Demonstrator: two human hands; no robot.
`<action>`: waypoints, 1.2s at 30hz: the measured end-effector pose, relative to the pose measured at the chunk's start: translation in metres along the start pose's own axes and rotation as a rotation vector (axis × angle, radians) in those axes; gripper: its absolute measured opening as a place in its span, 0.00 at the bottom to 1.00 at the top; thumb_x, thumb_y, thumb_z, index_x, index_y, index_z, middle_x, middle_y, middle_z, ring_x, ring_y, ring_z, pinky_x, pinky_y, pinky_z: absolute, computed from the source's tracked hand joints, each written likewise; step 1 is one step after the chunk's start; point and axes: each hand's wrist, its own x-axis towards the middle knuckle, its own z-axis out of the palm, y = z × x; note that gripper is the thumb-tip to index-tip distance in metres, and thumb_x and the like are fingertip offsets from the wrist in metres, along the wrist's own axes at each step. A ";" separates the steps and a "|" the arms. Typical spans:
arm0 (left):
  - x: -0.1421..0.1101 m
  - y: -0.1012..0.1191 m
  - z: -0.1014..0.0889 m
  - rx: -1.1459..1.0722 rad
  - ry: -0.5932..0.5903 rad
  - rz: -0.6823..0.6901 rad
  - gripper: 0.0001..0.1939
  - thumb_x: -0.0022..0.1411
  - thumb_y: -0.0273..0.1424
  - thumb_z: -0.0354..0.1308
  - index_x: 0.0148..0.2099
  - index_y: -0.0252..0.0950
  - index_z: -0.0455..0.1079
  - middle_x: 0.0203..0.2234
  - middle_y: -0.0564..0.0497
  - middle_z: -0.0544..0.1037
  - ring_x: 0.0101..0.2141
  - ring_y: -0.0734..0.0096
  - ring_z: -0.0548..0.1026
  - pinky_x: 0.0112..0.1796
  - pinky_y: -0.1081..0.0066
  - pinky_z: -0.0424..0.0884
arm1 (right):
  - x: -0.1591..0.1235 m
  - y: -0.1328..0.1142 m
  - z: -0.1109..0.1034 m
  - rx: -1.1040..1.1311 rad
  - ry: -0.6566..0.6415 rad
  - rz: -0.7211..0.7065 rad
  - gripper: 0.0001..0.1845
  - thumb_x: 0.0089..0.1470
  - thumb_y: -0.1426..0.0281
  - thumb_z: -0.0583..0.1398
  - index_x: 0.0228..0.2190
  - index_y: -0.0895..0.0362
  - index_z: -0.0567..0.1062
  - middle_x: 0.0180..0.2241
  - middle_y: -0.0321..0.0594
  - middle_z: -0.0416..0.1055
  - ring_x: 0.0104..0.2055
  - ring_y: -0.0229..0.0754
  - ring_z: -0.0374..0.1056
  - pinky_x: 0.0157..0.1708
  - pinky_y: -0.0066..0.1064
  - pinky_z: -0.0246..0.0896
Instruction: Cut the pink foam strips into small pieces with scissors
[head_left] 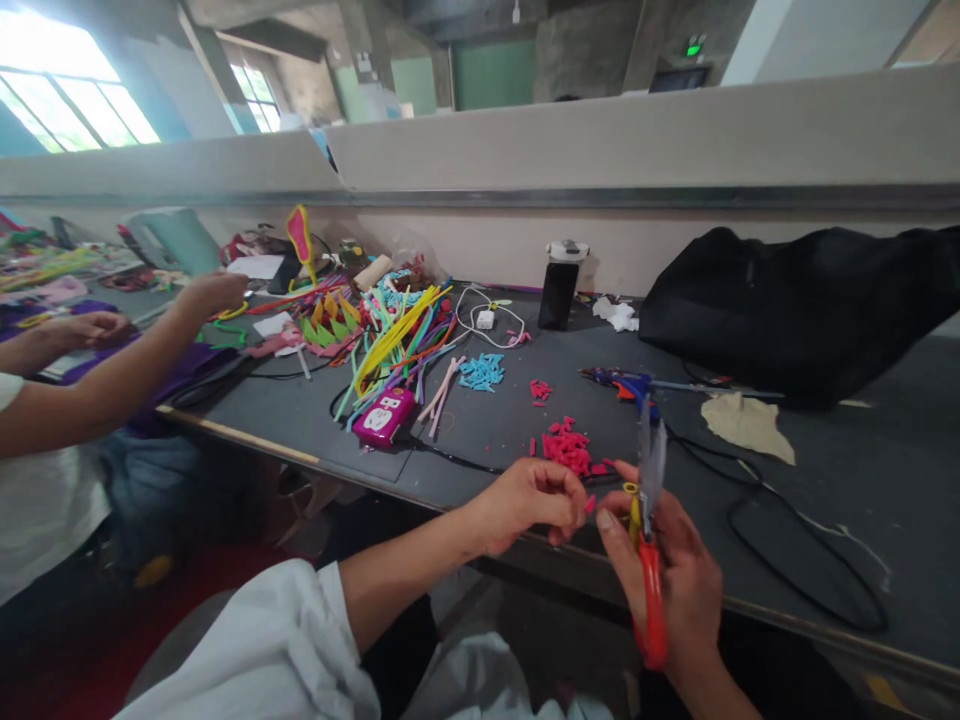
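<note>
My right hand (pixel 675 570) is closed round red-handled scissors (pixel 649 520), blades pointing up and apart. My left hand (pixel 529 503) is pinched on a small pink piece (pixel 590 503) right next to the scissor blades, at the dark table's near edge. Just beyond both hands lies a small heap of cut pink pieces (pixel 568 447).
A bundle of coloured pipe cleaners (pixel 397 345), a pink power strip (pixel 384 416), blue bits (pixel 481 371), a blue glue gun (pixel 622 382), a black bottle (pixel 559 285), a black bag (pixel 810 305) and a cable (pixel 802 560) lie on the table (pixel 862 480). Another person's arms (pixel 112 370) work at the left.
</note>
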 end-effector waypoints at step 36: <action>-0.006 -0.007 0.008 1.095 0.253 0.613 0.03 0.52 0.25 0.55 0.28 0.35 0.69 0.22 0.51 0.73 0.26 0.72 0.69 0.31 0.71 0.62 | 0.001 0.002 0.000 0.105 -0.058 0.248 0.25 0.55 0.53 0.58 0.48 0.57 0.73 0.31 0.40 0.77 0.28 0.41 0.72 0.28 0.30 0.67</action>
